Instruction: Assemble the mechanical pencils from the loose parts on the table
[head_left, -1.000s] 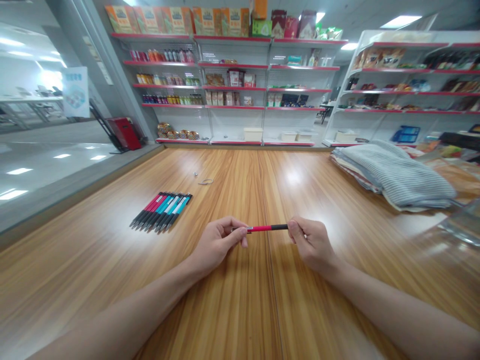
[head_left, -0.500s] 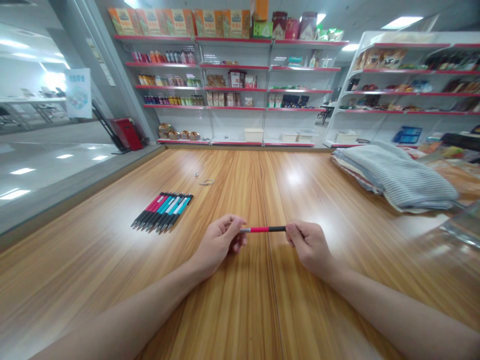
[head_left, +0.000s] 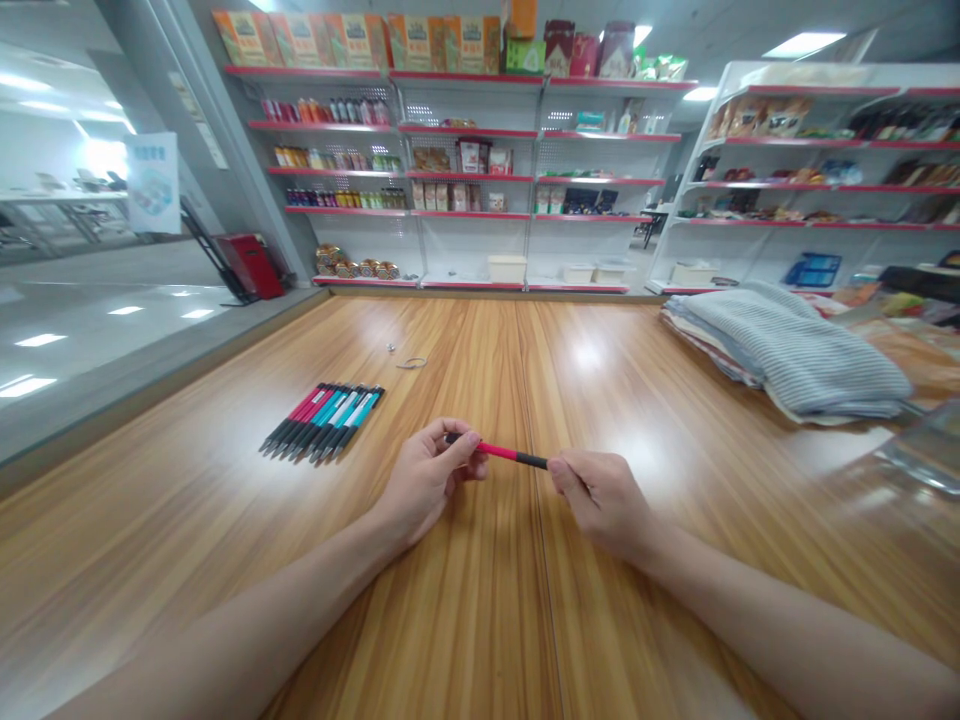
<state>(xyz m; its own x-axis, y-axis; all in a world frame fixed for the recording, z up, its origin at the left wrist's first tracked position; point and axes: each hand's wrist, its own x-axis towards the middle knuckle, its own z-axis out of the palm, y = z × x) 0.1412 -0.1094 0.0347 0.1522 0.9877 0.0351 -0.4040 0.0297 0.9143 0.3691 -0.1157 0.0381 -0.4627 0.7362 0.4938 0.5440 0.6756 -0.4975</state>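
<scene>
A pink pen (head_left: 501,452) with a black grip is held between my two hands above the wooden table (head_left: 480,620). My left hand (head_left: 431,478) pinches it near its black end, which shows past the thumb. Closed around the grip end is my right hand (head_left: 604,500), and the tip is hidden in its fingers. To the left lies a row of pens (head_left: 322,422), side by side, several pink and several blue, with black grips and their tips toward me.
Beyond the pens lie a thin looped band (head_left: 411,363) and a tiny metallic piece (head_left: 391,348). Folded striped cloths (head_left: 795,345) are stacked at the right, near a clear container (head_left: 926,450). Stocked shelves (head_left: 472,180) stand behind the table.
My right hand has shifted slightly left, and the pen has slid further through my left hand, so its black end now shows. The pen now slants down to the right.
</scene>
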